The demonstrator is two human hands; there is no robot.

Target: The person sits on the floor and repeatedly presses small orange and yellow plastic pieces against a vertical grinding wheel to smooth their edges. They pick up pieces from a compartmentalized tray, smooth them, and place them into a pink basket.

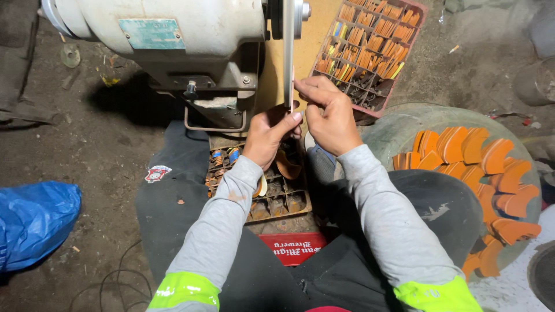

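- Head view, centre of the frame: the left hand [267, 134] and the right hand [329, 112] meet at the edge of a thin grinding wheel [288, 52] that runs vertically down from the top centre.
- The right hand's fingers are pressed together, pinching a small thin piece [292, 105] against the wheel's edge; the piece is mostly hidden and too small to tell its kind.
- The left hand lies just below and left of the wheel, thumb reaching up to touch the same small piece, the other fingers curled under it.
- Upper left: the grey bench grinder motor [167, 34] that carries the wheel.
- Upper right: a red compartment crate [370, 49], tilted, with orange sticks standing in most of its cells.
- Below the hands, centre: a second compartment tray [277, 202] on the floor, between the person's knees, holding small mixed pieces.
- Right: a round tub [393, 130] with orange curved pieces [480, 173] fanned around its rim.
- Lower left: a blue plastic bag [34, 222] on the dirt floor [92, 150].
- Both sleeves are grey with bright yellow-green cuffs.
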